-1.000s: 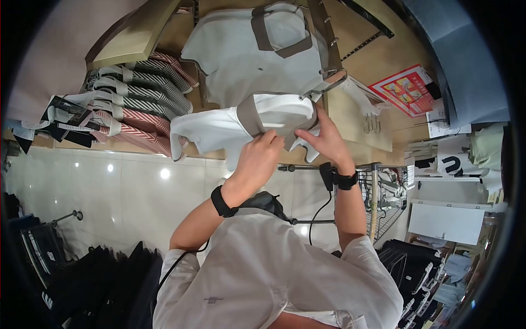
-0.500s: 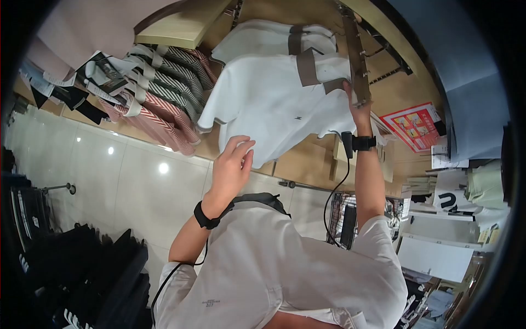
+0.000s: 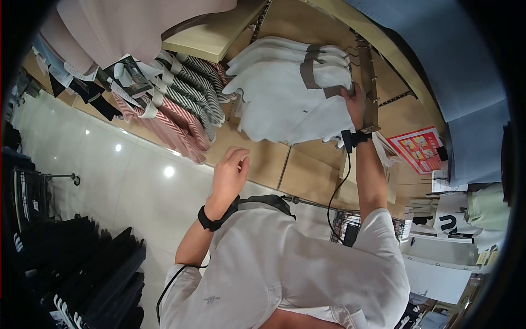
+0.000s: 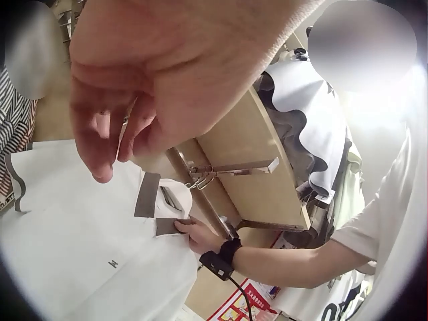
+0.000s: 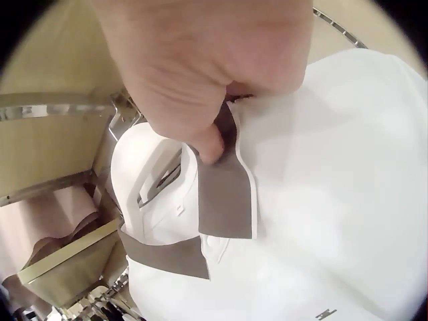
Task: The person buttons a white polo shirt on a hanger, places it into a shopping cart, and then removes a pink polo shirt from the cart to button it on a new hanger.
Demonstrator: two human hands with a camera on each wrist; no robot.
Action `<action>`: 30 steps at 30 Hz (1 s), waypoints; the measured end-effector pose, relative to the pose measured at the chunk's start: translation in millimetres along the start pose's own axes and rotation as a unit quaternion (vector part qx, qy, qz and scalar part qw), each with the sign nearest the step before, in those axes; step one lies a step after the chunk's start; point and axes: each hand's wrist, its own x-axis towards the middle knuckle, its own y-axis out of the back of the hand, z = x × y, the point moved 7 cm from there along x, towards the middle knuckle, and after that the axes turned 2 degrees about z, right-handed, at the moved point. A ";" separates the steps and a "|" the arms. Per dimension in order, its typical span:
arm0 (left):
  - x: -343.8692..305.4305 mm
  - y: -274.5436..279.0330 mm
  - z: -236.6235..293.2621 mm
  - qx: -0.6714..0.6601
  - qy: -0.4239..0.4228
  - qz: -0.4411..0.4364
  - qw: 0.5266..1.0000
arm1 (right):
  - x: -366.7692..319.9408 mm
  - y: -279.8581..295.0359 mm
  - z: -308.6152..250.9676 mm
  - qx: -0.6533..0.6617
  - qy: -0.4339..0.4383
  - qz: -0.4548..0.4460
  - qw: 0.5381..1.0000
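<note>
Shirt (image 3: pixel 274 107) now sits farther in along the rail (image 3: pixel 371 109), seemingly hung. Beside the rail, the right hand (image 3: pixel 355 104) pinches its collar (image 3: pixel 331 92); the left hand (image 3: pixel 227 176), fingers loosely bent, holds nothing.

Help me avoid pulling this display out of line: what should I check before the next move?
1. Right hand off the front white shirt: not ok; it grips the brown collar.
2. Left hand free: ok; it holds nothing, apart from the shirt.
3. Small chest logo facing outward: ok.
4. Front hanger seated on the metal bar: cannot tell; its hook isn't clearly distinguishable.
5. Whole collar lying flat: cannot tell; the right hand covers part.
</note>
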 end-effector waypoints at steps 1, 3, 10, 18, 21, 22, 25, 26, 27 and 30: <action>-0.5 -4.4 0.0 -0.001 0.001 -0.008 1.000 | 1.4 2.2 -2.6 0.000 -0.002 0.000 1.000; -3.2 -13.0 1.9 -0.001 0.003 -0.019 1.000 | 4.1 4.2 -18.3 0.061 0.007 -0.043 0.997; -18.2 -31.9 5.1 0.001 0.007 -0.084 0.996 | -31.0 2.9 15.3 -0.046 -0.072 -0.045 0.995; -41.2 -54.8 -24.3 0.027 0.038 -0.213 0.976 | -166.1 108.5 62.1 -0.244 -0.417 -0.013 0.875; -51.1 -67.9 -46.7 0.052 0.053 -0.293 0.953 | -249.9 128.4 73.5 -0.162 -0.411 -0.130 0.888; -52.1 -70.1 -52.2 0.050 0.037 -0.313 0.948 | -281.8 134.6 70.5 -0.115 -0.394 -0.168 0.896; -60.7 -81.6 -93.6 0.092 0.065 -0.421 0.900 | -352.3 196.1 23.7 -0.041 -0.463 -0.140 0.874; -61.1 -84.9 -112.1 0.128 0.036 -0.431 0.893 | -371.4 222.3 9.6 -0.050 -0.465 -0.095 0.879; -57.8 -89.7 -122.4 0.164 0.009 -0.437 0.885 | -394.1 251.2 5.1 -0.054 -0.464 -0.022 0.884; -49.7 -104.3 -124.7 0.201 -0.027 -0.479 0.854 | -430.2 355.2 -37.6 -0.206 -0.433 0.166 0.862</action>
